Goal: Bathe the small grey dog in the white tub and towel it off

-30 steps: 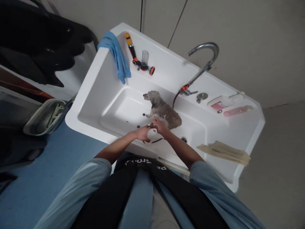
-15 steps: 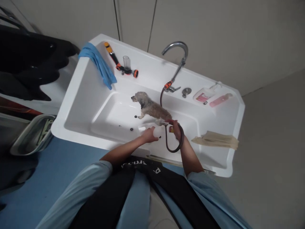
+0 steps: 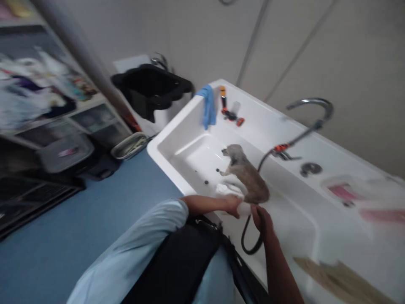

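Note:
A wet-looking, light brown dog (image 3: 248, 175) stands in the white tub (image 3: 169, 131), its head toward the upper left. My left hand (image 3: 232, 204) is closed around a whitish, translucent container (image 3: 244, 208), just below the dog's hind end. Close beside it, my right hand (image 3: 262, 218) grips the dark hose (image 3: 248, 250), which loops down under the hand and runs behind the dog to the faucet (image 3: 325, 112). Something white (image 3: 228, 190) lies by the dog's legs. Motion blurs the fingers somewhat.
On the tub's back ledge are an orange-and-black sprayer (image 3: 232, 115), a blue cloth (image 3: 209, 105) and pink-labelled bottles (image 3: 344, 192). A tan cloth (image 3: 341, 278) lies at the lower right. A black basin (image 3: 152, 86) and shelves (image 3: 91, 101) stand at the left.
The view has swung left, bringing the shelves and more floor into sight. My hands remain close together beside the dog, still holding the container and hose.

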Tool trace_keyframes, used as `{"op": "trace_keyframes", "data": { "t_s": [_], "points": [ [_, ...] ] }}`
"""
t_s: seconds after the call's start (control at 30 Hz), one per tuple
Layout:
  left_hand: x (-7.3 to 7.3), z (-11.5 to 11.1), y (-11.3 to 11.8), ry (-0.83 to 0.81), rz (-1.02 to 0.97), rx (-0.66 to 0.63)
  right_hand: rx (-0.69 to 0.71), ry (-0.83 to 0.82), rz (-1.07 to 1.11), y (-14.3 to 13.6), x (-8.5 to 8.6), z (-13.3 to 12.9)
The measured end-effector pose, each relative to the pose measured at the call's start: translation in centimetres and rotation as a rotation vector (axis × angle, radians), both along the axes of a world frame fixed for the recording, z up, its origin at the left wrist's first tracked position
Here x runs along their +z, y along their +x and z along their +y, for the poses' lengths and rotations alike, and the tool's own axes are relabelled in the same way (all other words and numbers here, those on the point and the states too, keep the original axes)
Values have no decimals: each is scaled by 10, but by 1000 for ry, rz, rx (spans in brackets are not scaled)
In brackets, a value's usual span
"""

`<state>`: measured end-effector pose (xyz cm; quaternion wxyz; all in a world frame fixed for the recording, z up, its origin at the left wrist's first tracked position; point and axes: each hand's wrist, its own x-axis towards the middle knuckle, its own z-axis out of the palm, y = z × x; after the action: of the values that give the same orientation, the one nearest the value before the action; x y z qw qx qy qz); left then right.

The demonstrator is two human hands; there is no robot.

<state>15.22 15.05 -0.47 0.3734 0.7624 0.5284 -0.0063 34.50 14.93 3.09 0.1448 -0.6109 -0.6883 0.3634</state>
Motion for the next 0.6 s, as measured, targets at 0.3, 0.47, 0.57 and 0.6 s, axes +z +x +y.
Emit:
{"op": "trace_keyframes", "data": {
  "t_s": [0.3,0.47,0.57,0.6],
  "points": [
    [-38,5,-12,328,50,-221,131,76,-162,-6,-34,-3],
    [-44,7,-17,257,91,-131,75,58,-344,-8,-26,-9],
    [-41,24,-21,136,171,57,21,87,-414,0,-22,-7],
    [-39,32,-26,98,200,127,13,94,-429,2,-20,-7]
  ]
}}
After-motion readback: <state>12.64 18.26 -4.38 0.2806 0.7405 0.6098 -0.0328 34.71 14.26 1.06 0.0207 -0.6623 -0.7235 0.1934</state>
